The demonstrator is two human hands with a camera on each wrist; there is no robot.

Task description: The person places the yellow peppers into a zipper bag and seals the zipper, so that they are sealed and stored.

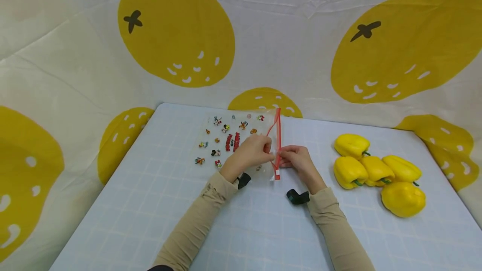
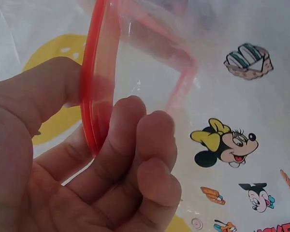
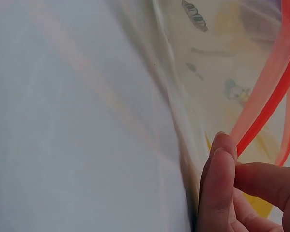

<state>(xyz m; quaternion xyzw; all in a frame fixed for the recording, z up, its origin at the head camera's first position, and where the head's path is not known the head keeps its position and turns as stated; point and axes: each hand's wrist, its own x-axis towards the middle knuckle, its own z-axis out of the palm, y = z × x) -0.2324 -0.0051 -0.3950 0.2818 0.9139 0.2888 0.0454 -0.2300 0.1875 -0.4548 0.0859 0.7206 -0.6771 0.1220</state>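
A clear zip bag (image 1: 222, 137) with printed cartoon figures lies across the table, its red-edged mouth facing right. The two red edges stand apart in the middle. My left hand (image 1: 252, 152) reaches over the bag and holds the near red edge, with the red strip (image 2: 89, 87) between thumb and curled fingers in the left wrist view. From the other side, my right hand (image 1: 299, 160) pinches the rim. The right wrist view shows thumb and fingertips (image 3: 221, 169) together on the red strip (image 3: 268, 104). A white-and-red slider (image 1: 277, 173) sits at the mouth's near end.
Several yellow bell peppers (image 1: 348, 170) are grouped on the right of the table, beyond my right hand. A pale checked cloth (image 1: 120, 208) covers the table. Behind it hangs a white curtain (image 1: 278, 37) printed with large yellow fruit.
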